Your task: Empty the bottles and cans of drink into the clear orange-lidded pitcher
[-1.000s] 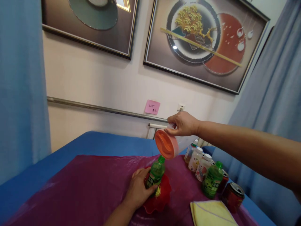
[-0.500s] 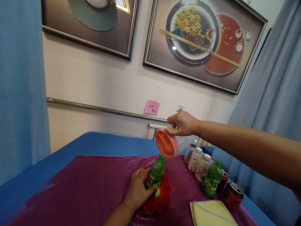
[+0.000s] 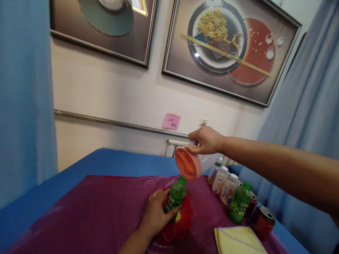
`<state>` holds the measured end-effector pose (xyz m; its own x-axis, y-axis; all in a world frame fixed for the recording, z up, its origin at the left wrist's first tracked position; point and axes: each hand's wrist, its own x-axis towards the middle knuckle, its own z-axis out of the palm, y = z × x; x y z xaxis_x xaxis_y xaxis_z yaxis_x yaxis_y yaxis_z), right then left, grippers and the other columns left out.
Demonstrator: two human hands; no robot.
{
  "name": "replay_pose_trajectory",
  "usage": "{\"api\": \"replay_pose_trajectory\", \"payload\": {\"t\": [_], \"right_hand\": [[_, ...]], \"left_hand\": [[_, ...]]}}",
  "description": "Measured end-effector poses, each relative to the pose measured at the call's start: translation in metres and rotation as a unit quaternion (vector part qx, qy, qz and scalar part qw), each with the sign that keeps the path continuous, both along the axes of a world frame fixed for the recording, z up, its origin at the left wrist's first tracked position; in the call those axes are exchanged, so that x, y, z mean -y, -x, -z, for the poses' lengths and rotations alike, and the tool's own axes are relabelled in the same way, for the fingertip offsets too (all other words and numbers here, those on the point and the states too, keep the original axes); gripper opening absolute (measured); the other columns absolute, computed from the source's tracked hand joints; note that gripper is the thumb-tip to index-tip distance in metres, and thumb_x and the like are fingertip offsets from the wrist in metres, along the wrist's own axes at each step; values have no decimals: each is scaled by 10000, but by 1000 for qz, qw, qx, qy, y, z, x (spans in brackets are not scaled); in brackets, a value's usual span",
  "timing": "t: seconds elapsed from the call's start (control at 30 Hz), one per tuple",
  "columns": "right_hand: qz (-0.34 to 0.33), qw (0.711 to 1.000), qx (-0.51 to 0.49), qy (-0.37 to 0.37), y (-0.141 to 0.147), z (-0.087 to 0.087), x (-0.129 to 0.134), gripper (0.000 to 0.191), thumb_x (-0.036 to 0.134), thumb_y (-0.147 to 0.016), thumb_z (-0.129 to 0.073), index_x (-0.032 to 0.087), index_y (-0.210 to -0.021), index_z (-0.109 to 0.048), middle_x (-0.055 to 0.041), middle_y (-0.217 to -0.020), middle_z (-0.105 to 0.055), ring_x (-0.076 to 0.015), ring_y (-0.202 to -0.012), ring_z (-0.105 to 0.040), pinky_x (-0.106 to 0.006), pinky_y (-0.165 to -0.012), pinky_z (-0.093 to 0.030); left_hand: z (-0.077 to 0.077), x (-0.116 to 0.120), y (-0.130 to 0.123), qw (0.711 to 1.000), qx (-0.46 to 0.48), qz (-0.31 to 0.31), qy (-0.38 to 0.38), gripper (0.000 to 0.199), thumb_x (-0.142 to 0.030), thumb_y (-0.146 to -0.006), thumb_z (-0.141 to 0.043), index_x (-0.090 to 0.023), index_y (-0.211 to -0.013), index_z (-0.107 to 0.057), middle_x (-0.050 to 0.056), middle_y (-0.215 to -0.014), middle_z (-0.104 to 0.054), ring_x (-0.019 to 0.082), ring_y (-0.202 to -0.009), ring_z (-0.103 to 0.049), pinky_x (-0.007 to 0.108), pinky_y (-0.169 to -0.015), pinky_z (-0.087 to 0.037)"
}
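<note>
Fingers (image 3: pixel 171 213) grip a green bottle (image 3: pixel 177 193) in a red dish (image 3: pixel 185 218) (left hand (image 3: pixel 156 214)) and a tilted, orange-lidded pitcher (image 3: pixel 196 165) (right hand (image 3: pixel 208 139)).

From here I'd call it a clinic-like room: blue curtains (image 3: pixel 25 106) flanking the fingers (image 3: pixel 195 135), a metal wall rail (image 3: pixel 119 123) beyond, framed pictures (image 3: pixel 225 53) above.

Soft indoor light, glare spot on framed deer artwork (image 3: pixel 233 51), sheen on purple plastic sheet (image 3: pixel 106 208), edges stretched, slight blur
</note>
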<state>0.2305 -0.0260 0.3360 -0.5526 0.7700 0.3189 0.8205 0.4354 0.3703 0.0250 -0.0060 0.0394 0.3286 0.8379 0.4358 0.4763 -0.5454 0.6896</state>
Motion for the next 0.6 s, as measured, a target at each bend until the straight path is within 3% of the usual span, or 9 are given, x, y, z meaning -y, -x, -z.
{"api": "replay_pose_trajectory", "payload": {"t": [0.6], "right_hand": [[-18, 1000, -16, 9, 0, 5, -6, 384, 524, -862, -567, 218, -640, -499, 11, -600, -507, -120, -568, -373, -295, -580, -247]], "left_hand": [[-1, 0, 0, 1000, 2, 6, 7, 595, -296, -655, -814, -223, -1233, -695, 97, -1187, -721, 327, -1145, -628, 473, -1037, -462]]}}
